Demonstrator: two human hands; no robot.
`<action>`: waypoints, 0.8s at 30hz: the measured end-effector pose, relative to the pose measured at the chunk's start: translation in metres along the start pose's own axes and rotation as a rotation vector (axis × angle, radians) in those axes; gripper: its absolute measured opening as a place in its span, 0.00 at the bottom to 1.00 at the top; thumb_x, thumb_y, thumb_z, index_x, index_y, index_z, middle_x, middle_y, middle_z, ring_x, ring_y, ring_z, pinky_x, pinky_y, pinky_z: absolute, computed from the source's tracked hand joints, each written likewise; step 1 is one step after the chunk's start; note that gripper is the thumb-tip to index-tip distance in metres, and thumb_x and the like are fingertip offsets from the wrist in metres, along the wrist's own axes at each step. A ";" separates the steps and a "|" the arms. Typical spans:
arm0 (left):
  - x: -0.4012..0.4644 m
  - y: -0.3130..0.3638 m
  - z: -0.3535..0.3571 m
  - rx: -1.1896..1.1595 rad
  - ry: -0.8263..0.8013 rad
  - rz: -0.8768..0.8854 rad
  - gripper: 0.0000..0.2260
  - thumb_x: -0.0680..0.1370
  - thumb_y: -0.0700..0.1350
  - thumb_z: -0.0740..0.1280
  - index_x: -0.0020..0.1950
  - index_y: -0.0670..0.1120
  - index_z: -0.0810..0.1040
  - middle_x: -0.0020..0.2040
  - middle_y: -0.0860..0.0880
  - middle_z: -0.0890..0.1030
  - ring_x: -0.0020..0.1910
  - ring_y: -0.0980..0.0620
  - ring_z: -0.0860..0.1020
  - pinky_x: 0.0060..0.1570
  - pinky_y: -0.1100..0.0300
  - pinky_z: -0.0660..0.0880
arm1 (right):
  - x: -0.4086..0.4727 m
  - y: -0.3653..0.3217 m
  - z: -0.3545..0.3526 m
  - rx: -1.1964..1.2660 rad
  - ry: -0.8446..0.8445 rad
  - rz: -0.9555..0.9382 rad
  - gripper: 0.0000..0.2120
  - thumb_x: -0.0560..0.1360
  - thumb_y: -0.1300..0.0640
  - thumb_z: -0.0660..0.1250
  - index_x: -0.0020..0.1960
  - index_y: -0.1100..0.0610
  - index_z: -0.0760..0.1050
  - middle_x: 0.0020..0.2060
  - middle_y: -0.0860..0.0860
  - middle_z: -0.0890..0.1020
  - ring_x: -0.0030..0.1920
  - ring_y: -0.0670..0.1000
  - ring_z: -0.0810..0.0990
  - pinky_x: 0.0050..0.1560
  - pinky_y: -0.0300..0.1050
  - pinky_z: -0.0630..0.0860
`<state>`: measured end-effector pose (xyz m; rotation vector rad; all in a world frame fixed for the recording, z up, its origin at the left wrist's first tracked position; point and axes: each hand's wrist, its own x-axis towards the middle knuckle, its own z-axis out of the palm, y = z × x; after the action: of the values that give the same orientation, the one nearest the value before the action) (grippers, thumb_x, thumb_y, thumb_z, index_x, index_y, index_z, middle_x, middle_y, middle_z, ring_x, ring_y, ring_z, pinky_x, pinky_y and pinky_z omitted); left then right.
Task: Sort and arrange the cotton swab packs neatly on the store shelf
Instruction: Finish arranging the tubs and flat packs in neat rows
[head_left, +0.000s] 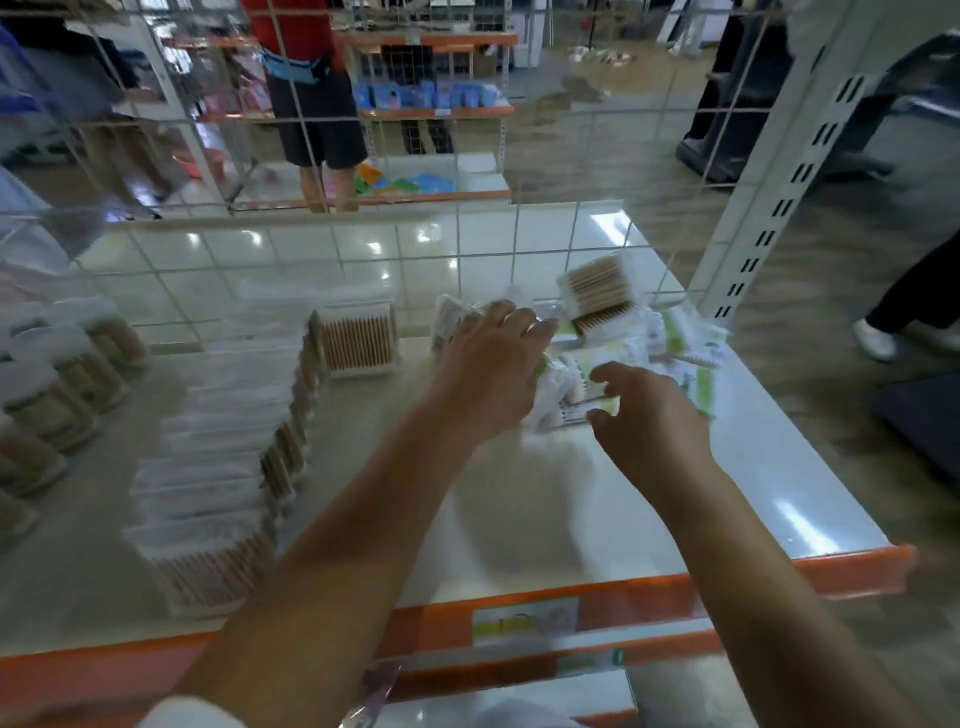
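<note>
On the white shelf (545, 519) a neat row of clear boxed swab packs (228, 467) runs from the front left toward the back, ending at an upright box (357, 340). A loose heap of green-and-white bagged swab packs (649, 353) lies at the back right, with a square swab box (597, 293) tilted on top. My left hand (493, 364) rests palm down on the heap's left side, fingers spread over a bag. Just right of it, my right hand (649, 415) hovers over the heap's near edge with curled, parted fingers and nothing in it.
Round swab tubs (67, 364) line the far left of the shelf. A wire grid panel (363, 244) backs the shelf, and a white slotted upright (769, 208) stands at its right. The front edge is an orange price rail (519, 618). People stand in the aisle beyond.
</note>
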<state>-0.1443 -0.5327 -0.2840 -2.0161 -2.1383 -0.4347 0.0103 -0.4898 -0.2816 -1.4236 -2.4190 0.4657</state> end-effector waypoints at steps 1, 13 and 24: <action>0.009 -0.002 0.006 0.006 -0.070 0.014 0.24 0.74 0.40 0.63 0.70 0.46 0.67 0.66 0.47 0.71 0.68 0.46 0.64 0.65 0.46 0.63 | 0.003 0.003 -0.001 -0.002 -0.004 0.006 0.17 0.74 0.58 0.65 0.63 0.52 0.72 0.54 0.51 0.79 0.55 0.54 0.75 0.49 0.46 0.73; 0.009 -0.009 0.018 -0.063 -0.018 0.133 0.17 0.65 0.43 0.63 0.52 0.42 0.81 0.48 0.42 0.80 0.54 0.40 0.75 0.57 0.44 0.70 | 0.008 0.039 -0.006 0.086 0.000 -0.006 0.20 0.72 0.60 0.67 0.63 0.51 0.73 0.52 0.51 0.79 0.54 0.51 0.75 0.46 0.42 0.68; -0.053 -0.023 0.008 -0.486 0.131 -0.099 0.10 0.66 0.44 0.74 0.45 0.44 0.81 0.42 0.50 0.81 0.41 0.57 0.79 0.43 0.61 0.75 | -0.008 0.035 0.007 0.446 -0.103 -0.092 0.12 0.72 0.57 0.70 0.55 0.56 0.78 0.42 0.49 0.80 0.42 0.49 0.78 0.46 0.43 0.74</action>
<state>-0.1633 -0.5808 -0.3106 -2.0319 -2.2137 -1.1651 0.0385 -0.4816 -0.3035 -1.1136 -2.2503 1.0019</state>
